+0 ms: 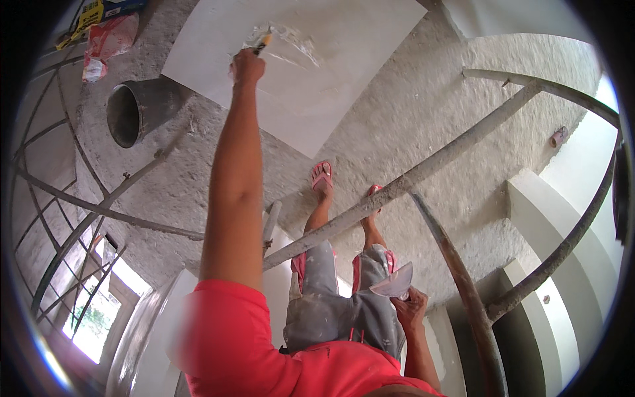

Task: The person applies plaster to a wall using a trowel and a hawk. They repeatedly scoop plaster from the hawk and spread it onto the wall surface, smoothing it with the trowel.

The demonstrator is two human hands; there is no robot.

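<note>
The pale flat sheet (317, 99) lies ahead of the person, over the rough grey floor (410, 112), and its far part carries 1 streaky white smear (297, 51). Work looks partly done: the smear has ragged, raised edges and appears unlevelled, while the rest of the sheet looks plain; whether that remainder bears a thin coat cannot be told. What seems left is evening out that 1 patch. The left hand (247, 66), arm outstretched, grips a tool (264, 41) with a dark and yellowish handle at the smear; contact is unclear. The right hand (411, 306), low by the thigh, grasps a broad-bladed scraper (393, 282), well apart from the sheet. Outward lie 1 dark bucket (149, 109) on its side, a red-and-white bag (111, 41) and crossing metal pipes (423, 172).
</note>
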